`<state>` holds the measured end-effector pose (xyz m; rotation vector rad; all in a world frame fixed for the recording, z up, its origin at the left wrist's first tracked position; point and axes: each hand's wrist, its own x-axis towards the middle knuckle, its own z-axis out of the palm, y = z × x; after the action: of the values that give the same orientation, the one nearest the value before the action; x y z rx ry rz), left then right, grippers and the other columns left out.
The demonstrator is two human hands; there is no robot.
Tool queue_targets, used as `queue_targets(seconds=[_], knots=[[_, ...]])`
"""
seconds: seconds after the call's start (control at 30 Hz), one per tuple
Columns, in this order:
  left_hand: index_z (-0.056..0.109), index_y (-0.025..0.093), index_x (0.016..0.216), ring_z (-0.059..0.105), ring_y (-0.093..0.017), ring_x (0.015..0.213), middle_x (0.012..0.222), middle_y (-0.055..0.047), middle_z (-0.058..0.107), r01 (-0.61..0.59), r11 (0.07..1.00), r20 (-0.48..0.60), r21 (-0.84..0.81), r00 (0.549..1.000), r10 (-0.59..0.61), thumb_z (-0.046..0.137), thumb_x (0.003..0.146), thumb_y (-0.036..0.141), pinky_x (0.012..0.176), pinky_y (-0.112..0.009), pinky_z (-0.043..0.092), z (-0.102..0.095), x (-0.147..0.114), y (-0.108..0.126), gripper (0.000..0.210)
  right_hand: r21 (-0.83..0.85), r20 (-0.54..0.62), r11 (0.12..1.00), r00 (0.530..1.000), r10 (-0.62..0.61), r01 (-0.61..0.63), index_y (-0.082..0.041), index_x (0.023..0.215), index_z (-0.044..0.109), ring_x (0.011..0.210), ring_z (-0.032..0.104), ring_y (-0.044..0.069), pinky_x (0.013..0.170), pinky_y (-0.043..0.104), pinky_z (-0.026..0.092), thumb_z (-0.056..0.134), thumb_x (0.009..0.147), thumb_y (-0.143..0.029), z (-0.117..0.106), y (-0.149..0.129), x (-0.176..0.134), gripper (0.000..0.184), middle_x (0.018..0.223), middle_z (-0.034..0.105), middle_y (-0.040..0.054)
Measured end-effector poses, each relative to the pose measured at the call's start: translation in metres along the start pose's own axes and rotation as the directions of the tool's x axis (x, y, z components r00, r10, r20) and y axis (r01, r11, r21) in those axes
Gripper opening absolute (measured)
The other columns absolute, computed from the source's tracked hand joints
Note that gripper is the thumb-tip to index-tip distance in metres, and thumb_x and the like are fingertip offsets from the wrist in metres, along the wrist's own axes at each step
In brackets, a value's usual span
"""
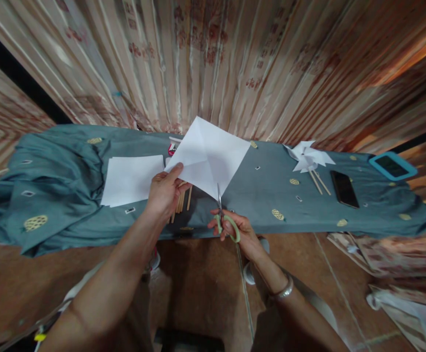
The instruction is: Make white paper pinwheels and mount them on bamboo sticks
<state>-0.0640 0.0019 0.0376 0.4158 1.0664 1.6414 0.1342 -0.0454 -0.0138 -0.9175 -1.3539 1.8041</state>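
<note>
White paper [216, 149], pinched by the left hand [166, 189], could tear at its near corner if scissors [220, 213] (gripped by the right hand [242, 232]) twist.

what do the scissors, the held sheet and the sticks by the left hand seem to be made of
Scissors: blades look like metal, silvery grey, slightly shiny; handles probably plastic, smooth, even pale green.
Held sheet: paper by the look, matte white, thin, with faint creases.
Sticks: likely wood or bamboo, from their pale tan, seemingly matte surface.
</note>
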Motion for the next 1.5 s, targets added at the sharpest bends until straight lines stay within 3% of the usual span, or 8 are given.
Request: queue_targets(seconds=[0.77,1.23,1.5], knots=[[0.063,0.012,0.068,0.065,-0.015,0.056,0.055,0.0,0.064,-0.056,0.996,-0.007,0.064,0.998,0.057,0.073,0.063,0.023,0.057,-0.027,0.056,-0.0033,0.0007,0.0015,0.015,-0.045,-0.025,0.999,0.999,-0.026,0.025,-0.02,0.109,0.066,0.061,0.056,0.01,0.048,0.019,0.042,0.067,0.079,-0.049,-0.0008,0.0009,-0.0023,0.042,0.077,0.068,0.0033],[0.061,0.013,0.064,0.067,-0.017,0.062,0.052,0.001,0.061,-0.061,0.995,-0.012,0.085,0.998,0.062,0.074,0.063,0.026,0.061,-0.028,0.057,-0.0041,0.0009,0.0028,0.018,-0.018,-0.076,1.0,0.997,0.022,-0.023,-0.02,0.103,0.067,0.054,0.054,0.009,0.045,0.02,0.039,0.072,0.073,-0.047,0.0008,0.0028,-0.0021,0.04,0.073,0.066,0.0006],[0.061,0.014,0.06,0.059,-0.011,0.048,0.05,0.002,0.06,-0.07,0.995,-0.013,0.067,0.997,0.071,0.073,0.063,0.023,0.055,-0.025,0.056,-0.0034,-0.0001,0.0033,0.016,-0.011,-0.086,1.0,0.996,0.026,-0.027,-0.02,0.099,0.067,0.051,0.053,0.008,0.044,0.019,0.037,0.072,0.072,-0.049,0.003,0.0032,-0.0011,0.04,0.069,0.066,0.0002]])
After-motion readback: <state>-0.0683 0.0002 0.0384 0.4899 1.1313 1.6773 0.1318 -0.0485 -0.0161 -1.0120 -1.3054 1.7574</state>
